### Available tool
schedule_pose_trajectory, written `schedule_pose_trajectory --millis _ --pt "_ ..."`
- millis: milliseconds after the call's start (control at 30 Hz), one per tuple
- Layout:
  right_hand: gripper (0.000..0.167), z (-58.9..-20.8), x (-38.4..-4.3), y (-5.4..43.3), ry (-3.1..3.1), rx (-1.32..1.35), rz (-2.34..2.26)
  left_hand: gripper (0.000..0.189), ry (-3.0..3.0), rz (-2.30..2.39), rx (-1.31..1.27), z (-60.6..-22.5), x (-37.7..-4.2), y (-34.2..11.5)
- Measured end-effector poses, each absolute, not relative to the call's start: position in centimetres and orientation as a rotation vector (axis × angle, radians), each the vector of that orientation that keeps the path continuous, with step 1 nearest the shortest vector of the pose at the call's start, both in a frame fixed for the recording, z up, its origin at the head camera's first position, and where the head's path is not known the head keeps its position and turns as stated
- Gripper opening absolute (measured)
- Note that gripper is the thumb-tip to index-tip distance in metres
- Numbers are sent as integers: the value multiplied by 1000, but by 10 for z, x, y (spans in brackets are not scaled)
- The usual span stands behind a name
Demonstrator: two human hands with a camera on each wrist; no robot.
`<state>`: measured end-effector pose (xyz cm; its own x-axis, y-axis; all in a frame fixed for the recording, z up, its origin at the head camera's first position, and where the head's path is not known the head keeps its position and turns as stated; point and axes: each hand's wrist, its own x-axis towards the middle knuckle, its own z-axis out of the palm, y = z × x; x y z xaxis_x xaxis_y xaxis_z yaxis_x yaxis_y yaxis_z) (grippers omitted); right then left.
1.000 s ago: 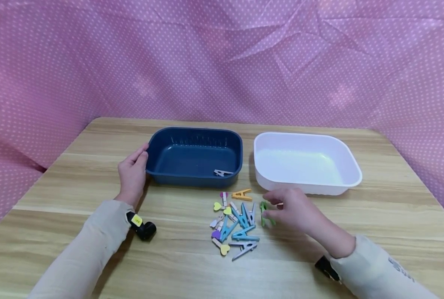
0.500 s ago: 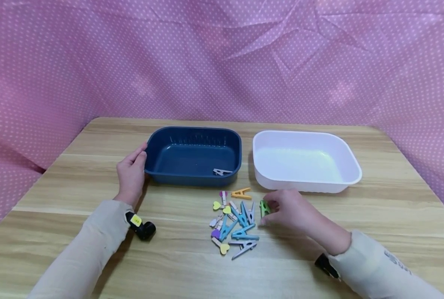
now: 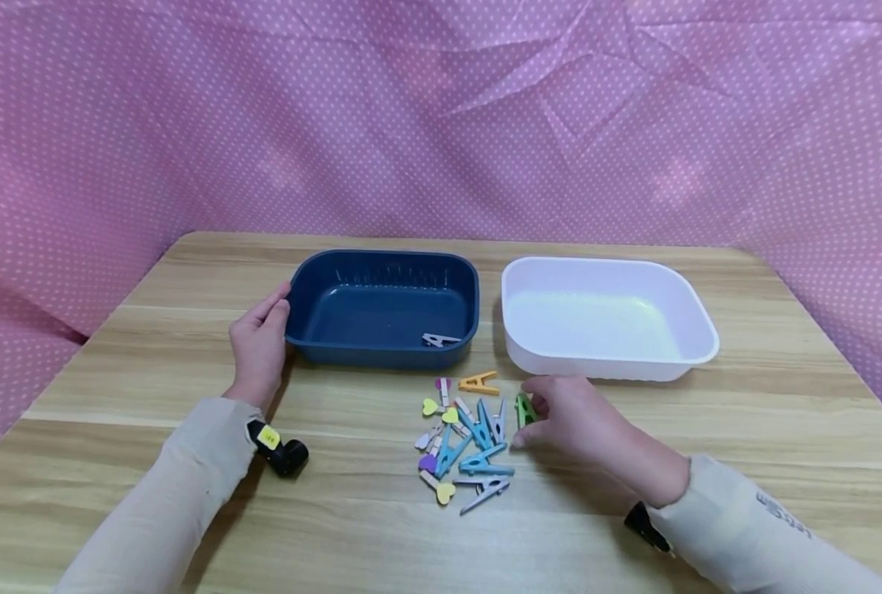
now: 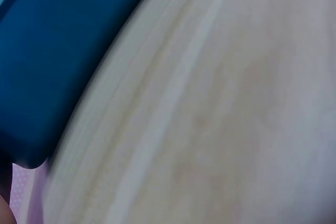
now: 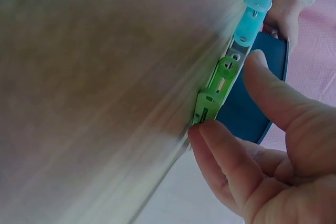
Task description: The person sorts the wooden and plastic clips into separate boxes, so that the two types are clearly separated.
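My left hand [image 3: 259,351] rests against the left side of a navy blue basin [image 3: 381,357], its fingers extended along the wall. In the left wrist view only a bit of that hand shows, at the lower left corner beside the basin. My right hand [image 3: 570,417] is around a green clothespin [image 3: 524,411] at the right edge of a loose pile. In the right wrist view the fingertips meet one end of this clothespin [image 5: 212,95], while the thumb [image 5: 268,74] stands apart from it. A pale grey clothespin [image 3: 439,340] lies inside the navy basin.
A white basin [image 3: 596,367] stands at the right, behind my right hand. Left of that hand lie several blue clothespins [image 3: 487,462], grey ones [image 3: 485,493], an orange one [image 3: 478,383] and small wooden clips with hearts [image 3: 445,493]. A pink dotted cloth [image 3: 441,124] hangs behind the table.
My right hand's fingers and thumb have come in closer around the green clothespin, with the thumb reaching to its near end. My left hand stays at the navy basin.
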<state>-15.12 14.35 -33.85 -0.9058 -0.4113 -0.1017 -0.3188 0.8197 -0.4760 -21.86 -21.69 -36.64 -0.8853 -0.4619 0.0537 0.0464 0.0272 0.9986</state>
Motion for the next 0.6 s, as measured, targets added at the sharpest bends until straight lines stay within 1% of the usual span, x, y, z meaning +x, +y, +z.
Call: schedule_pose_trajectory --millis 133,533,600 --pt "34 -339 -152 143 2798 -542 -676 33 -1933 -1944 428 -366 -219 -217" --pt "47 -337 -153 139 2758 -492 -570 33 -1941 -1936 424 -368 -221 -218" --pt "47 -337 -153 138 2755 -498 -550 31 -1921 -1949 434 -368 -221 -218"
